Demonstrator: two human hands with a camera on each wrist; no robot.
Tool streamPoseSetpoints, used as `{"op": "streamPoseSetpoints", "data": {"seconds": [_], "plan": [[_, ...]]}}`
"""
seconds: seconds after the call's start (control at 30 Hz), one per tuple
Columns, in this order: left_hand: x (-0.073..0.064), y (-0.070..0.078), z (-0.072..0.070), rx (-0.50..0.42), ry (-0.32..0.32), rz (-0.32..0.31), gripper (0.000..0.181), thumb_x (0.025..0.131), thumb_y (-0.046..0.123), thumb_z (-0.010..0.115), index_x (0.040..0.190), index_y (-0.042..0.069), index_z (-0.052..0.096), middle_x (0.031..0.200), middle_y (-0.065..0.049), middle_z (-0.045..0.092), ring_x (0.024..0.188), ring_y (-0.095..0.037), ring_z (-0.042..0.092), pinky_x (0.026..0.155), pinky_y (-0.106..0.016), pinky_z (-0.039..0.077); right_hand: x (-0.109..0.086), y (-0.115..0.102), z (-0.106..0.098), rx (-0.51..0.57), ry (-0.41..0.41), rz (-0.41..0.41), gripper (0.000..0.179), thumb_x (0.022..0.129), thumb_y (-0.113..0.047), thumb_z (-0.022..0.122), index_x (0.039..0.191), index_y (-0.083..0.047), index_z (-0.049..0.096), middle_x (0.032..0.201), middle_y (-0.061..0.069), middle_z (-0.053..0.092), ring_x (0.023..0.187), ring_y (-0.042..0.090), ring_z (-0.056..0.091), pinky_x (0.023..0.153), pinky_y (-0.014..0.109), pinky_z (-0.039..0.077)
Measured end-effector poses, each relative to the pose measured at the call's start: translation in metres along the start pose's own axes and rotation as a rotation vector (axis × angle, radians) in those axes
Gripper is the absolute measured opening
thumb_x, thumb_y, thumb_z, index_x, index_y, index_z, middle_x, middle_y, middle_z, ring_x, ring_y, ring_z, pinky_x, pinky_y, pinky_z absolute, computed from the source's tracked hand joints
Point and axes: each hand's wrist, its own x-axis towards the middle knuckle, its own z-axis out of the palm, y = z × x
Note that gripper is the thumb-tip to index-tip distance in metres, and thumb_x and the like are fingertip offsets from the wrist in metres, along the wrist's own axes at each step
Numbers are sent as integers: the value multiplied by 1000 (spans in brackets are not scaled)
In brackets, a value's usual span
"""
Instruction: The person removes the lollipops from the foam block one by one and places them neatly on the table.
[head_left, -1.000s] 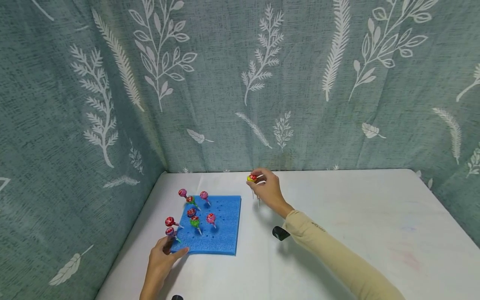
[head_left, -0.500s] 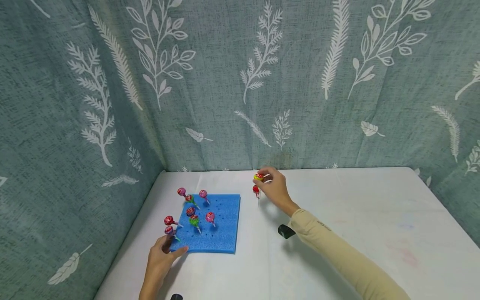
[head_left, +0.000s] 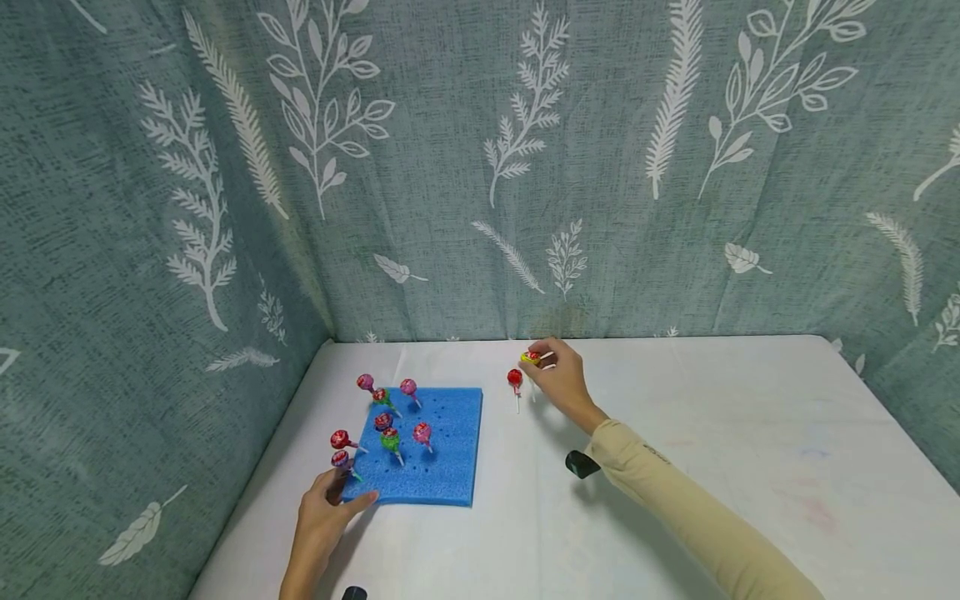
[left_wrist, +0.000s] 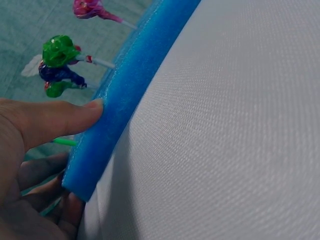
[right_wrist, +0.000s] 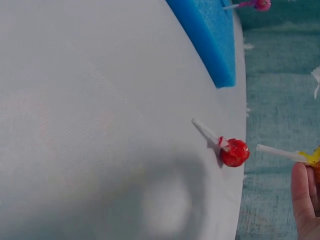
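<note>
A yellow-and-red wrapped lollipop [head_left: 530, 357] is pinched by its candy head in my right hand [head_left: 562, 379], above the back of the table. In the right wrist view its white stick [right_wrist: 277, 151] points away from the fingers. Close by, a red lollipop [right_wrist: 234, 152] lies on the white cloth. My left hand [head_left: 322, 517] grips the near left corner of a blue foam board [head_left: 450, 475], thumb [left_wrist: 75, 120] on its front edge and fingers round the side. Several lollipops stand in the board by their sticks, among them a green one [head_left: 390, 442] and a pink one [head_left: 422, 434].
The board lies on a white-covered table [head_left: 712, 433]. Teal leaf-patterned cloth [head_left: 615, 250] hangs along the back and left. A black device [head_left: 582, 464] sits at the right wrist, and a dark round end [head_left: 354, 593] shows near the left forearm.
My right hand has moved right with the yellow-and-red lollipop, uncovering the red lollipop on the table. The left hand and the board have stayed in place.
</note>
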Motion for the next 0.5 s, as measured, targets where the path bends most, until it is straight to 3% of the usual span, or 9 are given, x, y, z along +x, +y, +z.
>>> {"op": "streamPoseSetpoints", "data": {"seconds": [0.5], "plan": [[-2,2,0,2,11,-25,86,65,36,75,131,-1,34,131,-22,33,118,-40,33,95,-47,32,-1,14,-1,-55,2,59,23,74,-16,70,91,-5,61,87,5,59,72,18,54,61,29,47]]}}
